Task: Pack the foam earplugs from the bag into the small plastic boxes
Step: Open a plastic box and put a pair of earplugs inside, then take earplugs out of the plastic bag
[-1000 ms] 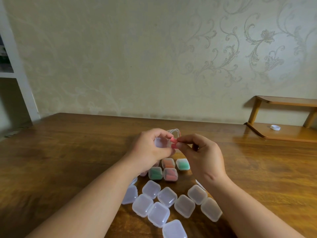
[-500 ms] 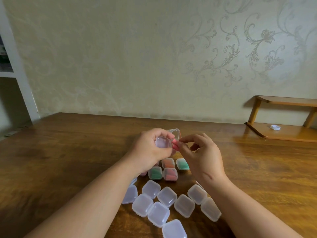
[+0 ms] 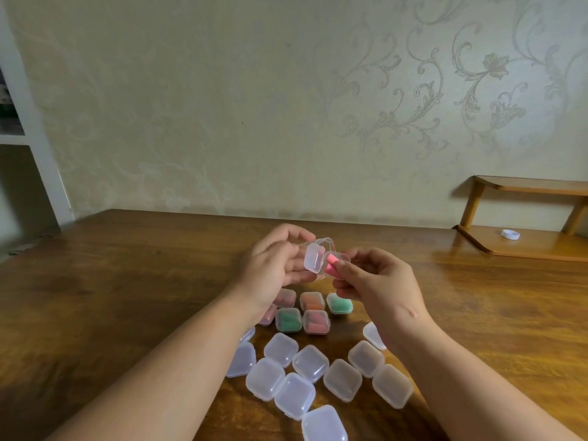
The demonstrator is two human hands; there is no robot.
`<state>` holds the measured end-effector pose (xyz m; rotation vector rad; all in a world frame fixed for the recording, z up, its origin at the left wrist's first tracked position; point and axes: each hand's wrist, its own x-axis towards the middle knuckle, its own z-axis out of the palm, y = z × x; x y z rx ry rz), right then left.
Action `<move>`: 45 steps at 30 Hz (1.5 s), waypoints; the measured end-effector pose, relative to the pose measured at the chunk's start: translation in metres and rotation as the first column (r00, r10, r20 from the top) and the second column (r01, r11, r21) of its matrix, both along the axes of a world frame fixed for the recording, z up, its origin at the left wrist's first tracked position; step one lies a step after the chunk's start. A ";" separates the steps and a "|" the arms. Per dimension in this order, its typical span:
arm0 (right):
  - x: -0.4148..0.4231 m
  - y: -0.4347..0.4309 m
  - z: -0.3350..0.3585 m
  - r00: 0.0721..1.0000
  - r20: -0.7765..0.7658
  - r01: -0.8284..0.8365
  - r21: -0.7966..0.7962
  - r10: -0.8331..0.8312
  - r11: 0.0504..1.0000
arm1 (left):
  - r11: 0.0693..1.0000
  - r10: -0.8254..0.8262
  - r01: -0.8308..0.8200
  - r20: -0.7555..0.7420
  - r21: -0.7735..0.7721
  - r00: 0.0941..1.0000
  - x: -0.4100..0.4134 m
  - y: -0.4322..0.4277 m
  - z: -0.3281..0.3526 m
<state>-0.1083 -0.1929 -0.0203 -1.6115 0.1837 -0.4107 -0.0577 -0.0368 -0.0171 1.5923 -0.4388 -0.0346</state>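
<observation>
Mid-frame, the left hand (image 3: 273, 270) grips an open clear box (image 3: 314, 261); the right hand (image 3: 380, 286) pinches a pink earplug (image 3: 332, 266) inside it.

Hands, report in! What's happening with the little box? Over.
Left hand holds the open box. Right hand pinches a pink earplug at its mouth. Nothing in the way.

Setting: room in a home.
- Far wall: cream wallpaper (image 3: 445, 90) with raised floral scrollwork, densest toward the right.
- Near and middle: dark-stained wooden table (image 3: 127, 281), glossy with visible grain, running back to that wall.
- Far right: small two-tier wooden shelf (image 3: 537, 249), with a white cap (image 3: 510, 234) on its lower tier.
- Far left: white shelving unit (image 3: 35, 148), contents too blurred to tell.
</observation>
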 end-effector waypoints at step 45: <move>0.017 -0.008 0.003 0.993 -0.115 -0.071 -0.772 -0.029 0.631 | 0.733 0.337 -0.484 0.363 0.477 0.868 0.037 0.026 -0.012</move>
